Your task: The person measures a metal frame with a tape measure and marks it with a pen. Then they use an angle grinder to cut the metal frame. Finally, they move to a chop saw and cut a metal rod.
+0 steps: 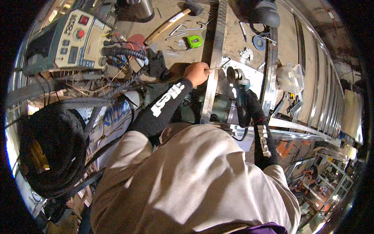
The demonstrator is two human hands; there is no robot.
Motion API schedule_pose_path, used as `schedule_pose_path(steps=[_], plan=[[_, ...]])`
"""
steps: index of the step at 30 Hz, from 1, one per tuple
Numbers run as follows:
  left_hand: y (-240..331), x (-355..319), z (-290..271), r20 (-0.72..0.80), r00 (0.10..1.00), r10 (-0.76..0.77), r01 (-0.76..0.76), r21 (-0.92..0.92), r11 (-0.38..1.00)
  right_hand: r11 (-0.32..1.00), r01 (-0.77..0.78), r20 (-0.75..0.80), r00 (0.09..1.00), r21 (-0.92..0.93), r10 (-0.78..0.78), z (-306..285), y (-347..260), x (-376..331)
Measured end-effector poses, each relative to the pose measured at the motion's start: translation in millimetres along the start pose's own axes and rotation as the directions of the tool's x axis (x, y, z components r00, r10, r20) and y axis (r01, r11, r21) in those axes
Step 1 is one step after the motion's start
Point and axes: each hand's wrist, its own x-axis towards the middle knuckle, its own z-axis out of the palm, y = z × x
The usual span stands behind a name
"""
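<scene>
The angle grinder point(235, 84) lies with its long axis running roughly from the person's body up and away across the surface point(171, 46). Its disc end points toward the upper left, close to the long metal strip point(214, 66). Its body is dark with a teal tint, and the round disc guard at the head is pale and shiny. The right hand point(249, 103), in a dark glove, has its grip clenched around the rear of the grinder body.

The metal strip is a flat, bright steel bar. Its long axis runs nearly straight up the picture, from near the person's chest to the upper edge. The left hand point(197, 73) is bare, with a black printed sleeve on the forearm. Its grip is closed on a thin bent steel rod point(221, 64), holding it against the strip; the rod's hooked end points right, toward the grinder disc.

A clear plastic tub point(291, 78) sits to the right beyond a second rail; what is in it cannot be told.

Farther up the surface lie a green tape measure point(194, 41), a wooden-handled hammer point(167, 26) and some loose bent rods point(187, 29). A welding machine point(74, 39) with a beige control panel stands at the upper left.
</scene>
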Motion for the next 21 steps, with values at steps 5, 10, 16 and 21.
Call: schedule_pose_path(steps=[5,10,16,21], plan=[[7.7,-23.7,-29.6,-0.044,0.992,0.122,-0.129,-0.213,0.969,0.986,0.041,-0.171,0.983,-0.163,-0.070,11.3,-1.1,-27.5],[33.5,-44.5,-48.6,-0.065,0.986,0.155,-0.158,-0.042,0.987,0.725,0.315,-0.086,0.885,-0.613,-0.457,33.1,-9.4,-39.1],[51.8,-55.6,-53.5,-0.061,0.994,0.095,-0.095,-0.001,0.995,0.517,0.348,-0.089,0.759,-0.782,-0.645,58.0,-7.7,-54.9],[56.6,-64.4,-57.0,-0.024,0.992,0.124,-0.121,0.098,0.988,0.534,0.354,-0.128,0.731,-0.768,-0.670,65.6,1.2,-63.0]])
